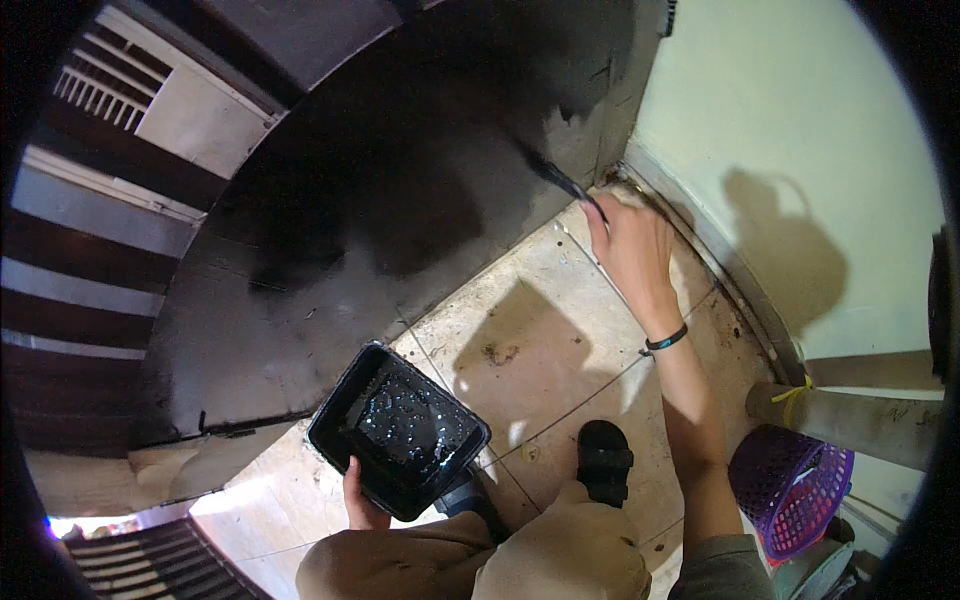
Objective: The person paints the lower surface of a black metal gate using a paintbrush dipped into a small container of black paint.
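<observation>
In my right hand [635, 245] is a paintbrush [560, 180] with a dark handle, its fingers closed round it. The brush's tip reaches the grey panel [240, 370], whose middle is covered with wet-looking black paint [400, 170]; the bristles blend into that dark patch. Bare grey shows along the panel's lower edge and near its right corner. My left hand [362, 500] grips the near left rim of a black paint tray [400, 420], thumb up on the edge, its other fingers hidden underneath. Shiny black liquid with bubbles or specks lies in the tray.
A pale green wall [790, 90] meets the panel at the right corner. Stained floor tiles [530, 300] lie below, with my sandalled foot [605, 460] on them. A purple basket [790, 480] and a grey pipe [860, 420] stand at right. Dark slats [90, 310] run along the left.
</observation>
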Action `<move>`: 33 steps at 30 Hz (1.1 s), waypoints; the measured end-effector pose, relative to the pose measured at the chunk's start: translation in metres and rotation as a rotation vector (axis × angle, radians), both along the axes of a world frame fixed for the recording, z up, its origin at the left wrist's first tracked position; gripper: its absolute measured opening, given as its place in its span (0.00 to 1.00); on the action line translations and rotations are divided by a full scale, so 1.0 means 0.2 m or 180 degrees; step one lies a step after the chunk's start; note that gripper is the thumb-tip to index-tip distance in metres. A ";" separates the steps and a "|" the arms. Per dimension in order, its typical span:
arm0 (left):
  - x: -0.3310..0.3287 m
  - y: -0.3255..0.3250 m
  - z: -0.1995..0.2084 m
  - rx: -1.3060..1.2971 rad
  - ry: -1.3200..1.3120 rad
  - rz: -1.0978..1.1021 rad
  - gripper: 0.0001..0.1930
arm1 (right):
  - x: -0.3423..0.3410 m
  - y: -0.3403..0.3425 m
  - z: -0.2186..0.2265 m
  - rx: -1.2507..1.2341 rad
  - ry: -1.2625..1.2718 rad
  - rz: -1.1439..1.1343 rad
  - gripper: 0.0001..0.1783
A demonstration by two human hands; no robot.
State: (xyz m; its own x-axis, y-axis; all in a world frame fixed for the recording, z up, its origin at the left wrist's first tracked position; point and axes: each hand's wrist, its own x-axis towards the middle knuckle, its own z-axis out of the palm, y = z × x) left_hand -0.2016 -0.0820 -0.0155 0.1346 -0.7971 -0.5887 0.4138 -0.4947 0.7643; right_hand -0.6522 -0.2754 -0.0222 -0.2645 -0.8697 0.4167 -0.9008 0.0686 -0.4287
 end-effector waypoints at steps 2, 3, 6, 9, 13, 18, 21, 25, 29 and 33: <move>0.00 0.01 0.01 0.0027 -0.0018 -0.0007 0.37 | 0.03 -0.07 0.19 -0.0592 0.0007 0.0142 0.13; 0.00 0.01 0.02 0.0037 -0.0054 0.0002 0.37 | 0.05 -0.08 0.25 -0.0893 -0.0004 0.0219 0.12; 0.01 0.00 0.01 0.0009 -0.0019 -0.0029 0.38 | 0.07 -0.08 0.33 -0.1685 -0.0450 0.0203 0.11; -0.02 -0.01 0.01 -0.0054 -0.0011 -0.0061 0.38 | 0.06 -0.04 0.12 -0.1501 -0.0441 -0.0042 0.10; -0.01 -0.01 -0.01 -0.0080 0.0078 -0.0162 0.38 | 0.01 0.01 -0.20 0.0051 -0.0060 -0.0019 0.12; -0.04 -0.02 0.02 0.0007 -0.0044 -0.0140 0.39 | -0.04 -0.05 -0.02 -0.0015 0.0021 0.0076 0.14; -0.05 -0.01 0.03 0.0034 -0.0122 -0.0147 0.39 | -0.05 -0.08 0.26 -0.0833 -0.0080 0.0158 0.13; -0.04 -0.01 0.03 0.0027 -0.0239 -0.0060 0.39 | -0.03 -0.08 0.33 -0.1550 -0.0597 0.0016 0.12; -0.04 -0.02 -0.01 -0.0045 -0.0074 -0.0126 0.38 | -0.08 -0.09 -0.14 -0.0454 -0.0529 -0.0144 0.12; -0.04 -0.02 0.00 -0.0040 -0.0066 -0.0098 0.37 | -0.12 -0.03 -0.25 0.0002 -0.0286 -0.0067 0.13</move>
